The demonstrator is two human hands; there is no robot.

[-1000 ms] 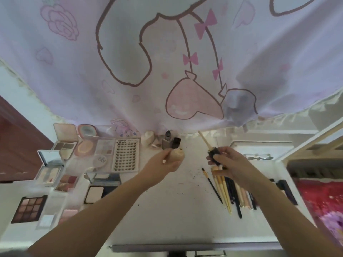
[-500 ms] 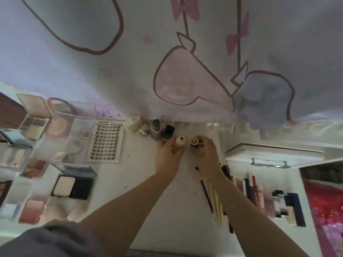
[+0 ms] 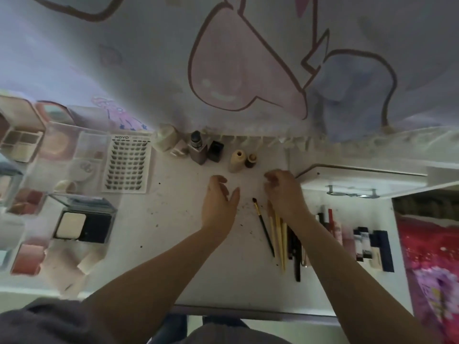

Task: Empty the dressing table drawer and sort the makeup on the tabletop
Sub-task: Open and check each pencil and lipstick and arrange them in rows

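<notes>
We have both hands free over the counter (image 3: 173, 244): our left hand (image 3: 218, 202) hovers with its fingers loosely spread and holds nothing, and our right hand (image 3: 283, 192) hangs with relaxed, slightly curled fingers, also empty. Just beyond them, the cream bottle (image 3: 236, 161) and the small brown bottle (image 3: 250, 160) stand upright side by side, at the end of a row with the grey bottle (image 3: 197, 150) and the dark square bottle (image 3: 215, 151) along the curtain (image 3: 248, 58). The brushes and pencils (image 3: 278, 234) lie in a bundle under our right wrist, the lipsticks (image 3: 367, 244) further right, and the palettes and compacts (image 3: 82, 224) and the lash card (image 3: 128, 163) on the left. The open drawer (image 3: 352, 184) sits at the right, its inside hidden from us. We judge the main risk to be knocking things: the two bottles are narrow and close together, so a fingertip brushing one could topple both, and our right forearm could drag the brushes out of line.
</notes>
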